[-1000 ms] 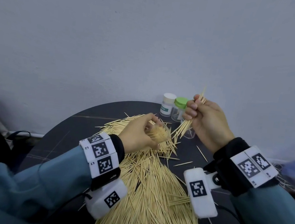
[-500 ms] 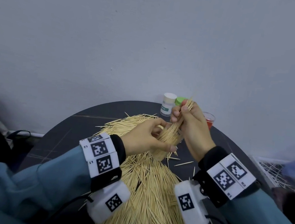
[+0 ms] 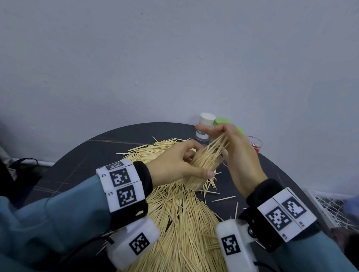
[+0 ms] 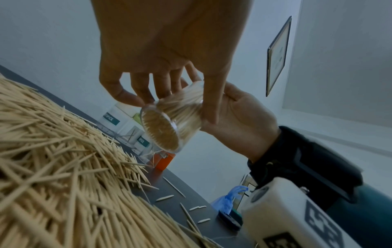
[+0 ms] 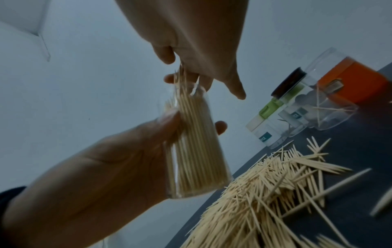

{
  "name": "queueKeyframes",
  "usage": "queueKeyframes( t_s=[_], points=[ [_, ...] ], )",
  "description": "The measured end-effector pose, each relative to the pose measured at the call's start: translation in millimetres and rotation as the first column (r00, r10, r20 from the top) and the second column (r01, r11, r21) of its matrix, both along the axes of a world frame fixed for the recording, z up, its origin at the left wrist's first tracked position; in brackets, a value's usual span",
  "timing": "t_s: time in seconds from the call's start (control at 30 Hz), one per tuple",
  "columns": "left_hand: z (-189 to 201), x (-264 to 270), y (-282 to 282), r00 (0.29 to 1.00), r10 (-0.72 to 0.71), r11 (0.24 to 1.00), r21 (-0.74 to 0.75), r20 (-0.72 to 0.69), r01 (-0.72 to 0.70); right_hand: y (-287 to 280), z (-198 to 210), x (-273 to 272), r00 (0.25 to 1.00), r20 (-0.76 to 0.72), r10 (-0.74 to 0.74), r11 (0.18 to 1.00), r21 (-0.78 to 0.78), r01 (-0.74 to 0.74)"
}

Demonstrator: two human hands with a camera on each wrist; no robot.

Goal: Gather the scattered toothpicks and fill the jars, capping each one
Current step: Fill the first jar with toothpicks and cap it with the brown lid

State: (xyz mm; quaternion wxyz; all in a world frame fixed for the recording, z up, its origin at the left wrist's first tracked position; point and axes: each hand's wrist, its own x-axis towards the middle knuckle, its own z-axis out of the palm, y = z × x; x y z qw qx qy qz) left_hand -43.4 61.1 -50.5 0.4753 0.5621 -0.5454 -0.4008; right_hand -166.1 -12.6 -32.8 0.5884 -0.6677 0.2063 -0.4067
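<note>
Centre of the head view, above the heap: the left hand [image 3: 171, 164] grips a clear jar [image 3: 201, 169], thumb across its near side and fingers round the far side. The jar is packed with toothpicks and tilted, its mouth toward the upper right of the frame and its base toward the lower left. The left wrist view shows the round base filled edge to edge with toothpick ends.

The right hand [image 3: 236, 155] sits just beyond the jar mouth, fingers loosely extended over a small bundle of toothpicks [image 3: 216, 146] that stands partly out of the opening. Whether the fingertips pinch the bundle or only press on it cannot be told; the right wrist view is blurred at that spot.

Governing relation: the bundle's long axis runs in line with the jar's axis, and the right hand lies at the bundle's free end, so a push along that axis would seat it. Judgement: the jar looks near full; forcing may splay the sticks.

Lower centre, the loose pile [image 3: 180, 236] covers much of the dark round table [image 3: 95, 155]. Capped jars [image 3: 205, 125] stand at the table's far edge, upper centre.
</note>
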Motion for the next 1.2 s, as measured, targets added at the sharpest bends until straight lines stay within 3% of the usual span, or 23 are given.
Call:
queueKeyframes(
  t_s=[0.17, 0.43, 0.57, 0.77, 0.9, 1.07, 1.2],
  points=[
    [-2, -2, 0, 0.999, -0.025, 1.000, 0.006, 0.035, 0.024, 4, -4, 0, 1.000, -0.004, -0.010, 1.000, -0.012, 0.010],
    [-3, 0, -1, 0.996, -0.051, 0.999, -0.008, 0.076, 0.052, 7, -5, 1, 0.944, -0.318, -0.082, 0.988, -0.151, 0.035],
    [-7, -3, -2, 0.990, -0.105, 0.994, -0.002, 0.092, 0.105, 5, -7, -1, 0.912, -0.399, -0.096, 0.987, -0.156, 0.036],
    [-1, 6, -2, 1.000, 0.013, 1.000, -0.007, 0.019, -0.013, 2, -8, -2, 0.896, -0.444, -0.031, 0.991, -0.132, -0.031],
    [-2, 2, 0, 0.993, -0.069, 0.997, 0.031, 0.092, 0.066, -2, -18, 0, 0.823, -0.566, -0.057, 0.977, -0.202, -0.071],
    [-4, 6, -3, 0.999, 0.043, 0.997, 0.064, 0.011, -0.044, 3, -6, -7, 0.876, -0.472, -0.100, 0.981, -0.196, 0.006],
    [-2, 13, -4, 0.994, 0.110, 0.993, 0.052, 0.000, -0.110, 9, -3, -7, 0.870, -0.493, 0.019, 0.983, -0.148, -0.106]
  ],
)
